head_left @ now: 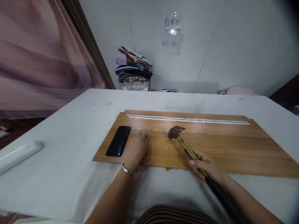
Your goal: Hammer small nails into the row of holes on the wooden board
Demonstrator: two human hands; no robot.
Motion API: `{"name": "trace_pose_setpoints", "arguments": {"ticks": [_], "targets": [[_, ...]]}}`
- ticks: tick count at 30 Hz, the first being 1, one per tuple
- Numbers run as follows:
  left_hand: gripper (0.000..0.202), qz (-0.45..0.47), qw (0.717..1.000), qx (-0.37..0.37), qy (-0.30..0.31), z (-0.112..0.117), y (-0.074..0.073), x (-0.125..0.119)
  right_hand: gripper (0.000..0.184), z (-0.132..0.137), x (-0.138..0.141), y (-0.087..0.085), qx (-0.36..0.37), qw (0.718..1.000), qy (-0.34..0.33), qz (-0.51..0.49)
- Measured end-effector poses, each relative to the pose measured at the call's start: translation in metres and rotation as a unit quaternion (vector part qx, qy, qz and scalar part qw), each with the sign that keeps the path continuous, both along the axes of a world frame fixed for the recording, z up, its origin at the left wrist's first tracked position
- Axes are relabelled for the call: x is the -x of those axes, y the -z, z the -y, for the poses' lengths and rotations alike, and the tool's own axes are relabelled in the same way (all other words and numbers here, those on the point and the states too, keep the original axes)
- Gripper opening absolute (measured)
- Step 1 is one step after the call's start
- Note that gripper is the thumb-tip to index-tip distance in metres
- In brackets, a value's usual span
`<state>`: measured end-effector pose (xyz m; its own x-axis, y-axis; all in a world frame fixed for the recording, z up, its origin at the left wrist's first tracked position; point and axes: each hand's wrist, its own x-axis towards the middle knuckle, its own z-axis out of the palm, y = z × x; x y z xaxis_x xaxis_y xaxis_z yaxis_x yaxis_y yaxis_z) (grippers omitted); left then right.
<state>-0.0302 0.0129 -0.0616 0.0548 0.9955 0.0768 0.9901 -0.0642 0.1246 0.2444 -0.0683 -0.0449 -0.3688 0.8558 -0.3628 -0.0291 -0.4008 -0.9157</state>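
Observation:
My right hand (206, 165) is wrapped round the handle of a claw hammer (190, 152), whose rusty head is over the middle of a wooden board (224, 137). My left hand (138, 145), with a metal band at the wrist, reaches down to the board with its fingers drawn together. A small silver nail (145, 131) shows at its fingertips, and the fingers look pinched on it. Right beside them lie more loose nails (149, 134). A row of small dark spots marks the board near the hammer head; I cannot tell whether they are holes or nail heads.
A black phone (118, 141) lies on the board's left end. Two white measuring strips (187, 119) run along its far side. The board rests on a white table (70, 130), with a white rounded object (21, 154) at left. Folded cloths (134, 67) are stacked beyond the far edge.

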Motion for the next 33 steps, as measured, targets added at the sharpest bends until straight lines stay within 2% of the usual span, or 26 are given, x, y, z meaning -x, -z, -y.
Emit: {"name": "trace_pose_setpoints", "arguments": {"ticks": [6, 14, 19, 23, 27, 33], "targets": [[0.027, -0.004, 1.0, 0.01, -0.003, 0.0, 0.001, 0.0, 0.053, -0.002, 0.0, -0.004, 0.014, 1.0, -0.02, 0.008], [0.027, 0.015, 1.0, 0.007, -0.004, 0.0, -0.001, -0.001, 0.055, -0.004, -0.002, 0.002, 0.018, 0.999, -0.031, 0.019], [0.026, 0.054, 0.998, 0.016, -0.008, 0.0, 0.0, 0.007, 0.053, -0.006, -0.008, -0.004, 0.008, 0.999, -0.036, 0.036], [0.023, 0.061, 0.998, 0.013, -0.014, 0.001, -0.001, 0.013, 0.053, -0.006, -0.009, 0.0, 0.008, 0.999, -0.044, 0.027], [0.024, 0.034, 0.999, 0.02, -0.009, 0.002, -0.003, 0.01, 0.057, -0.005, -0.007, 0.007, 0.011, 0.999, -0.043, 0.025], [0.03, -0.031, 0.999, 0.02, 0.002, 0.0, -0.001, 0.0, 0.059, -0.008, -0.008, 0.005, 0.012, 0.998, -0.057, 0.033]]}}
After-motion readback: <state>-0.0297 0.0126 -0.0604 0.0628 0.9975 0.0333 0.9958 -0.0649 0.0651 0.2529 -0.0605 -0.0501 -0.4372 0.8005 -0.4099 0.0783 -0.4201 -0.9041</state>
